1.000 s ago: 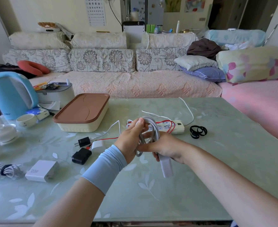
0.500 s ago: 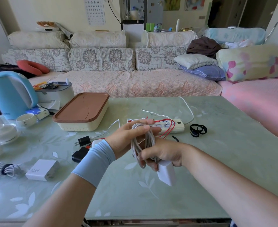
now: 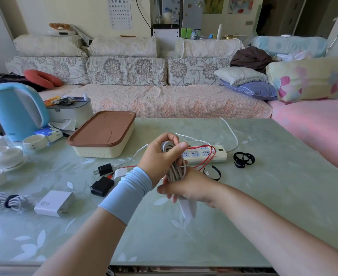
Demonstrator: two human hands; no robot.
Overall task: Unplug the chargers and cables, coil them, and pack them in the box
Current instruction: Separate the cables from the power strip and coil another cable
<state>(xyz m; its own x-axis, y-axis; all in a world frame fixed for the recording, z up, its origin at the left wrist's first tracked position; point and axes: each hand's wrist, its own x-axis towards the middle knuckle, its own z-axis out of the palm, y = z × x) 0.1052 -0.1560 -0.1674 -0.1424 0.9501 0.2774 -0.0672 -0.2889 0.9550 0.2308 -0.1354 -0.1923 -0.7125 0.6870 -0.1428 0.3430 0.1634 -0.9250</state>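
Left hand [image 3: 160,158], pale blue sleeve [image 3: 128,192] at the wrist: fingers and thumb curled round the top of a coiled white-grey cable [image 3: 174,168]. Right hand [image 3: 192,189]: fingers wrapped round the bottom of the same coil, also gripping the white rectangular charger block [image 3: 188,209] that pokes out below the palm. The coil stands roughly upright between the two hands, held over the pale green glass tabletop [image 3: 263,206].

Near left, lying on the tabletop: a white square charger marked 120W [image 3: 53,203]. Just beside it is a second grey-white cable coil bound with a dark band [image 3: 4,202].

Mid-distance, left of the hands: a black wall adapter [image 3: 102,186], a small black two-pin plug [image 3: 105,169] and a white plug [image 3: 120,173], all close together.

Just behind the hands: a loose black strap [image 3: 214,173] and a cream power strip [image 3: 204,155] with a thin red cable [image 3: 208,150] looped over it. Right of the strip is a pair of black strap loops [image 3: 243,159].

Farther back, left: a cream plastic box with a brown lid [image 3: 104,134], lid on, well apart from the held coil. Beyond it are a small white teacup [image 3: 35,141] and a light blue electric kettle [image 3: 17,110].
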